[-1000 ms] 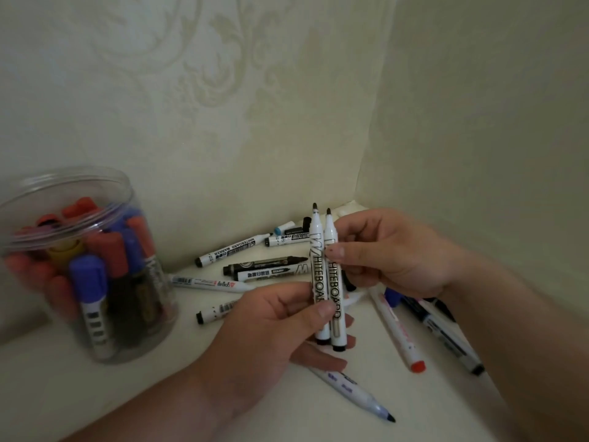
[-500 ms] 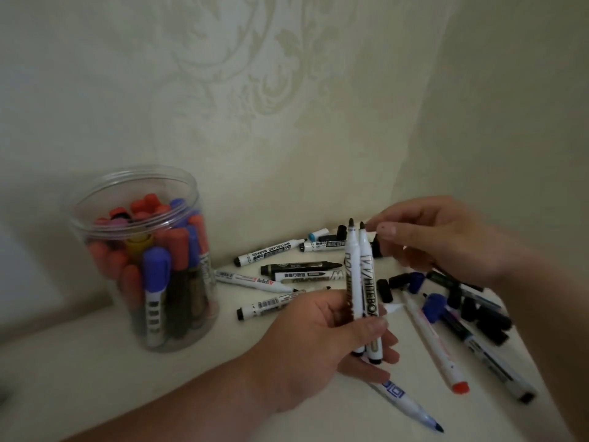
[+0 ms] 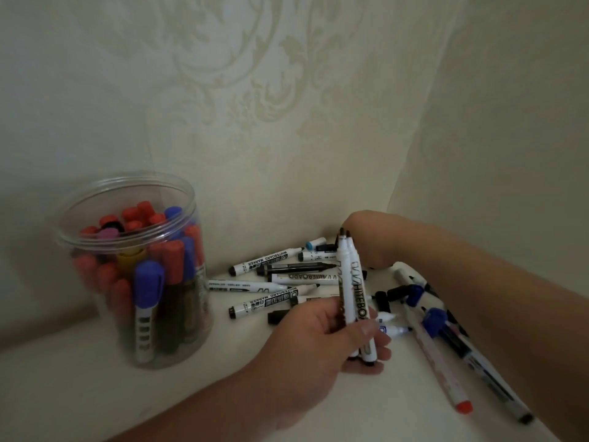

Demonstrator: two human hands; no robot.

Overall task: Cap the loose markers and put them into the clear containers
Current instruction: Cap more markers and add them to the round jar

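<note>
Down in front of me, from the head camera, my left hand [image 3: 322, 336] grips two white markers [image 3: 356, 295] side by side, thumb across the barrels and fingers curled behind. Both stand nearly upright and uncapped, dark tips up, and one reads WHITEBOARD along its length. Behind them my right hand [image 3: 366, 244] reaches into the corner where the walls meet, low over the pile. Its fingers are hidden behind the held markers, so I cannot tell whether it holds anything.

Loose markers [image 3: 287, 277] lie scattered on the pale surface [image 3: 79, 393] between that corner and the clear container [image 3: 127, 180], most of them white-barrelled with black print. Black caps [image 3: 382, 298] and blue caps [image 3: 435, 317] lie just beside my right forearm, and a red-ended marker [image 3: 439, 362] lies alongside it.

The clear container stands upright to my left, well apart from both hands. It is open-topped and packed with capped markers [image 3: 145, 282]: red, blue and one yellow.
</note>
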